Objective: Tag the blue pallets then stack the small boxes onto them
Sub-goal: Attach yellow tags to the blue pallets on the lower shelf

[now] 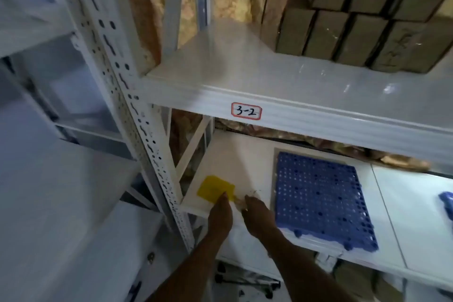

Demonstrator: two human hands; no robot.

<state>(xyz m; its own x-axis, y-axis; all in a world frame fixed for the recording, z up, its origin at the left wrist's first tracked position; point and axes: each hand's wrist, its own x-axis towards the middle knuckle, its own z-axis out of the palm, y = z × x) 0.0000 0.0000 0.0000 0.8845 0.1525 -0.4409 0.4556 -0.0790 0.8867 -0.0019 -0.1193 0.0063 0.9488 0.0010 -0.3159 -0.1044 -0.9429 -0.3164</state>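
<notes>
A blue perforated pallet point(321, 197) lies flat on the white middle shelf point(392, 216), its near edge overhanging the shelf front. Left of it on the same shelf lies a yellow tag point(215, 189). My left hand point(220, 216) pinches the tag's near right corner. My right hand point(257, 216) is close beside it and holds a thin pale string or tie at the tag's end; its fingertips are blurred. Several small brown boxes point(355, 37) stand stacked on the upper shelf at the right. Another blue pallet's edge point(447, 203) shows at the far right.
The upper shelf beam carries a label reading 3-2 point(246, 111). A white perforated rack upright point(137, 115) runs diagonally left of my hands. More packages point(355, 279) sit on the level below. Another white rack stands at the left.
</notes>
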